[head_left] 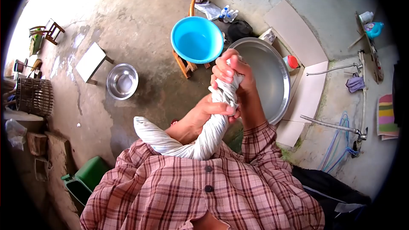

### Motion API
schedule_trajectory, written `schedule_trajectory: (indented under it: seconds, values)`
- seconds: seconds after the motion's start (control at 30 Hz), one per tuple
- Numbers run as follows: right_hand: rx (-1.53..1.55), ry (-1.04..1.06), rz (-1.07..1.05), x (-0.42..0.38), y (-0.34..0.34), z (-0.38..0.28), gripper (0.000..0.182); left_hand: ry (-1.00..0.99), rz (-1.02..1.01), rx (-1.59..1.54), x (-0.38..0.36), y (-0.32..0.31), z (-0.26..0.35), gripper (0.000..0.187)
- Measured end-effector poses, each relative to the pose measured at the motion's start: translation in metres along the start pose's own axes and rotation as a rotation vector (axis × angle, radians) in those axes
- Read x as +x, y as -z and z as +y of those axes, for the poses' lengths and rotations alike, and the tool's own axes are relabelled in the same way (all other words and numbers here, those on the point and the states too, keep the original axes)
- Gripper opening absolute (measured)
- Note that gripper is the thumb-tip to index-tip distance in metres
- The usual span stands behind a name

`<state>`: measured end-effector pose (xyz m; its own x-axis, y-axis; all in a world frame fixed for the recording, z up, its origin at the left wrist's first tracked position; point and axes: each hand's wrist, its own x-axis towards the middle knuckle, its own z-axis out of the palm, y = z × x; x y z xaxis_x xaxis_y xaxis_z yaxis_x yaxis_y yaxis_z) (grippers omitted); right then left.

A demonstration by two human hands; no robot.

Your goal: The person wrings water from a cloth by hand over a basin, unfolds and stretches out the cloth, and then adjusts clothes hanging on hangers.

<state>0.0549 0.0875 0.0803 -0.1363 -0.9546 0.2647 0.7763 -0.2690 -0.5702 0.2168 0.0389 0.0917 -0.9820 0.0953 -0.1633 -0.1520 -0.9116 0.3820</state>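
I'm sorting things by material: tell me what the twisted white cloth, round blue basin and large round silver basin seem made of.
Twisted white cloth: matte fabric, by its fine soft folds; fibre unclear.
Round blue basin: probably smooth plastic, by its even bright colour.
Large round silver basin: likely metal, smooth, by its shiny rim.

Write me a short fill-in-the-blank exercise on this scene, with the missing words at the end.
1. The left hand and the right hand grip a long twisted white cloth; the one higher in the picture is the ____ one.
2. The small round silver metal bowl stands to the ____ of the round blue plastic basin in the picture.
3. The pink plaid fabric shirt shows ____ dark buttons.
4. The open plastic bin at lower left is coloured ____.

Missing words: right; left; two; green.
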Motion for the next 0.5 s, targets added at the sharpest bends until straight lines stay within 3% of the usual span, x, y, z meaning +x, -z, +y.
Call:
schedule_trajectory:
  seconds: [0.03,0.07,0.2,0.3,0.43,0.5]
  values:
    - [-0.138,-0.114,0.171,0.002,-0.014,-0.008,0.024,0.001,0.003,0.128,0.001,0.002,0.003,0.031]
    - [-0.276,-0.141,0.497,0.011,-0.048,-0.006,0.022,-0.051,0.159,0.183,0.001,-0.005,0.001,0.020]
    - [-0.720,-0.246,0.650,0.016,-0.030,0.013,0.019,-0.084,0.344,0.484,0.006,0.009,0.000,0.015]
    - [-0.950,-0.243,0.667,0.010,0.002,0.038,0.019,-0.154,0.418,0.476,0.025,0.040,-0.023,0.014]
    - [-1.372,-0.209,0.761,-0.001,0.045,0.065,0.024,-0.136,0.472,0.483,0.052,0.086,-0.044,0.024]
    - [-1.455,-0.150,0.770,-0.006,0.050,0.075,0.025,-0.275,0.499,0.561,0.069,0.121,-0.062,0.033]
